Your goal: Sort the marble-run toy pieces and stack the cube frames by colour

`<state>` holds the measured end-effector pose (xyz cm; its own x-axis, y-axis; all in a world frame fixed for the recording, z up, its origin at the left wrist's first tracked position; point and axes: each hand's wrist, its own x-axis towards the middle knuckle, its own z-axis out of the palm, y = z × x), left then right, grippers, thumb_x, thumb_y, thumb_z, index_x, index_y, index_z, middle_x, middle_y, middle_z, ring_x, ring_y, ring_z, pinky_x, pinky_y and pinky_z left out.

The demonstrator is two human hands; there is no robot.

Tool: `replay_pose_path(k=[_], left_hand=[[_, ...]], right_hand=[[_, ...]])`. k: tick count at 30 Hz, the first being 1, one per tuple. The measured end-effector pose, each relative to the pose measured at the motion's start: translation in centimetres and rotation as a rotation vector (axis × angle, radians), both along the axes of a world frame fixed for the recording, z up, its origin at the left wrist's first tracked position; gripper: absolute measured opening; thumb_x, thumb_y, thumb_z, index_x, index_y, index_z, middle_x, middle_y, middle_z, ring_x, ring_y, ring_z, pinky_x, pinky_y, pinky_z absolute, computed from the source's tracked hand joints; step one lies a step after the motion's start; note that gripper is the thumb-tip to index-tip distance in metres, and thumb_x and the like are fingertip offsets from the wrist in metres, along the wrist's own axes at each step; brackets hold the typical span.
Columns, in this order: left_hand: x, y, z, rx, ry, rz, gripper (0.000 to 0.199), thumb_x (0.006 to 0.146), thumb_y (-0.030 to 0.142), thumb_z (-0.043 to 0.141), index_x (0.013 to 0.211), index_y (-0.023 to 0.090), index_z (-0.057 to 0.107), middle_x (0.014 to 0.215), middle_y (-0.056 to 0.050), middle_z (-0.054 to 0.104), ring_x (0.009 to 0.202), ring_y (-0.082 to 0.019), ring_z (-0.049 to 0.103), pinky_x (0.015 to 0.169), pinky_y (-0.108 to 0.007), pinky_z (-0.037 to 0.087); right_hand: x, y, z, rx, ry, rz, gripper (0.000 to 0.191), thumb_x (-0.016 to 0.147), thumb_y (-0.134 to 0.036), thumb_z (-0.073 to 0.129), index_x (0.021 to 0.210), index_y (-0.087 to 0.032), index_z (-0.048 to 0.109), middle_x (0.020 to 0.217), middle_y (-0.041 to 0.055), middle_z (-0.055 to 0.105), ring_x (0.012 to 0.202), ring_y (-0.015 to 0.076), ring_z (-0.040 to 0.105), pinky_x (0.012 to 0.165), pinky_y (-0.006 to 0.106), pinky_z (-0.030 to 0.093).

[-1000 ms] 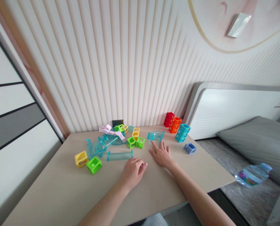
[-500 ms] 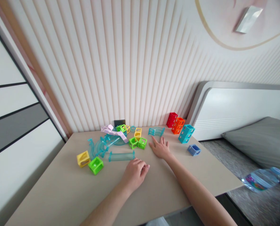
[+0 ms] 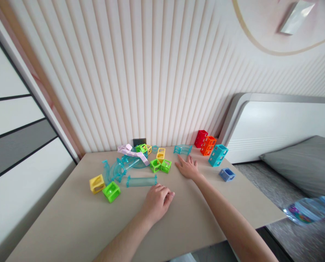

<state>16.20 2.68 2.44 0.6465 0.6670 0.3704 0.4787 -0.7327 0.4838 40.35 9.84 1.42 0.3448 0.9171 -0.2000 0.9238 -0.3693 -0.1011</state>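
Note:
My right hand (image 3: pixel 187 167) lies on the table with its fingers spread, just in front of a short clear teal track piece (image 3: pixel 182 149). Nothing is in it. My left hand (image 3: pixel 157 202) rests with curled fingers near the right end of a straight clear teal tube (image 3: pixel 141 181); whether anything is under its fingers is hidden. Between the hands and the wall are two green cubes (image 3: pixel 166 166) and a yellow block (image 3: pixel 160 154). To the right stand a red block (image 3: pixel 200 139), an orange block (image 3: pixel 208 146) and a teal block (image 3: pixel 218 155), with a blue cube (image 3: pixel 227 174) nearer.
On the left of the table (image 3: pixel 69 211) lie a yellow cube (image 3: pixel 97 184), a green cube (image 3: pixel 111 191), curved teal tubes (image 3: pixel 116 170) and a lilac track piece (image 3: pixel 133 154). A plastic bottle (image 3: pixel 308 210) is beyond the right edge, near a grey pillow (image 3: pixel 310 160).
The view has shifted slightly. My right hand has drawn back a little from the short teal track piece, fingers still spread. My left hand stays in the same place.

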Motion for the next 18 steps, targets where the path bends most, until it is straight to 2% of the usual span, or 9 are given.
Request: replay_pose_path(k=[12, 18], left_hand=[[-0.1, -0.1, -0.1, -0.004, 0.023, 0.01, 0.027, 0.099, 0.029, 0.051, 0.076, 0.022, 0.063, 0.079, -0.003, 0.071, 0.082, -0.021, 0.064, 0.079, -0.035, 0.048], [-0.1, 0.0, -0.4, -0.009, 0.012, 0.006, 0.027, 0.099, 0.029, 0.051, 0.077, 0.022, 0.064, 0.079, -0.003, 0.071, 0.082, -0.021, 0.063, 0.079, -0.034, 0.048]], right_hand=[[2.4, 1.5, -0.1, 0.028, 0.008, -0.033, 0.074, 0.098, -0.07, 0.019, 0.161, -0.031, 0.013, 0.169, 0.0151, 0.01, 0.154, 0.0338, 0.011, 0.118, 0.053, 0.008], [3.4, 1.9, -0.3, 0.053, 0.0, -0.049, 0.074, 0.1, -0.067, 0.018, 0.161, -0.025, 0.016, 0.168, 0.0172, 0.013, 0.155, 0.0307, 0.012, 0.119, 0.049, 0.007]])
